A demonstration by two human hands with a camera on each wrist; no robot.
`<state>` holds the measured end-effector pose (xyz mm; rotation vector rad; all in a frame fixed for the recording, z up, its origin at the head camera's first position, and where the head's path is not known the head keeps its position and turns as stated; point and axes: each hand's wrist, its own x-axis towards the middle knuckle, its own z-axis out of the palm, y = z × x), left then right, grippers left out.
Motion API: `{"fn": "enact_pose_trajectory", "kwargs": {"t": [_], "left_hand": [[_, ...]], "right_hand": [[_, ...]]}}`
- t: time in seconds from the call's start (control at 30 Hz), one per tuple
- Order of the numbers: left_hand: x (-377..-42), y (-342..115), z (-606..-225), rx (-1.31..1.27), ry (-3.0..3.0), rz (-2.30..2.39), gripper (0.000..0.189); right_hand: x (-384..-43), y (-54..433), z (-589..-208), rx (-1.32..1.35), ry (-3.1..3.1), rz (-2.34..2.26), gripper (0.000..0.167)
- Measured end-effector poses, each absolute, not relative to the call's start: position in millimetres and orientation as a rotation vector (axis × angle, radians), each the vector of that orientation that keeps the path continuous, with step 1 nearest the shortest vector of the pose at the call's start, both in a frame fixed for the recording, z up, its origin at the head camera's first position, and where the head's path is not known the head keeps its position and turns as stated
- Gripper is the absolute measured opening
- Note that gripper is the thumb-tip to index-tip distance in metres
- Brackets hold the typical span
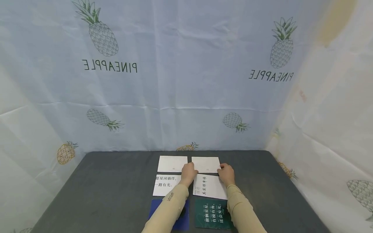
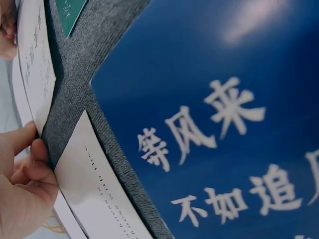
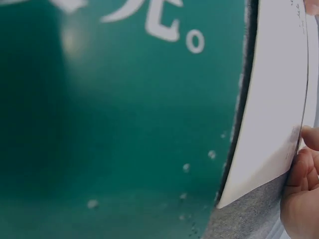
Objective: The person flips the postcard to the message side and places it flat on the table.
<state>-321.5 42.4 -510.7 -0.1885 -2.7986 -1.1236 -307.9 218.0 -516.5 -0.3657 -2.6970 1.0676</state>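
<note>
Six cards lie in two columns on the dark table. My left hand (image 1: 188, 174) has curled fingers and pinches the lower left corner of the plain white card (image 1: 205, 164) at the far right. At that card's right edge, my right hand (image 1: 226, 174) pinches with thumb and forefinger. Just below lies a white card with vertical writing (image 1: 208, 187), slightly askew, its top edge close to both thumbs. Left of my left hand are another plain white card (image 1: 172, 163) and a white card with printed lines (image 1: 163, 185). A blue card (image 2: 209, 55) and a green card (image 3: 124, 109) lie beneath my forearms.
The dark grey table (image 1: 110, 194) extends to both sides of the cards. A pale curtain with pineapple prints (image 1: 180, 84) hangs behind the far edge and along both sides.
</note>
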Motion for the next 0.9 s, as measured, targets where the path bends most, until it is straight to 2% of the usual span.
{"fn": "enact_pose_trajectory", "kwargs": {"t": [0.3,0.53,0.67,0.9], "left_hand": [[-319.8,37.4,-498.3,-0.150,-2.852,-1.135,0.017],[-316.5,34.0,-496.6,-0.121,-2.833,-1.114,0.033],[-314.8,30.1,-494.8,-0.173,-2.820,-1.092,0.036],[-315.3,20.4,-480.3,-0.269,-2.777,-1.053,0.025]], "right_hand": [[-308.5,216.3,-513.1,-0.320,-2.709,1.028,0.029],[-305.3,214.9,-508.5,-0.302,-2.722,1.072,0.029],[-305.4,218.9,-503.4,-0.304,-2.710,1.088,0.026],[-312.9,221.8,-482.9,-0.219,-2.647,1.123,0.024]]}}
